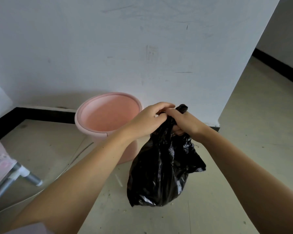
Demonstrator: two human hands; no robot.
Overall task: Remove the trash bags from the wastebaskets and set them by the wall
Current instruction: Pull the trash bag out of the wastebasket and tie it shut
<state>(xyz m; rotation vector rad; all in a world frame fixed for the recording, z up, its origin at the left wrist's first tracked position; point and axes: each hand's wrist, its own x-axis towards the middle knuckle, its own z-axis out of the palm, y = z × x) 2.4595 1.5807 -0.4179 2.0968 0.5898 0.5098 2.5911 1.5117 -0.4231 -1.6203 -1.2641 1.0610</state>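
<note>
A full black trash bag point(161, 173) stands on the floor in front of me, its neck gathered upward. My left hand point(147, 119) and my right hand point(184, 122) both grip the bunched top of the bag, fingers closed around the plastic. A tuft of the bag's neck sticks out above my right hand. Just left of the bag, against the wall, stands a pink round wastebasket point(108, 114), with no bag inside and its bare pink inside showing.
A white wall point(125, 48) with a black baseboard runs behind the wastebasket and ends at a corner on the right, where a passage opens. A metal frame leg point(32, 178) with pink fabric stands at the left. A thin white cord lies on the floor.
</note>
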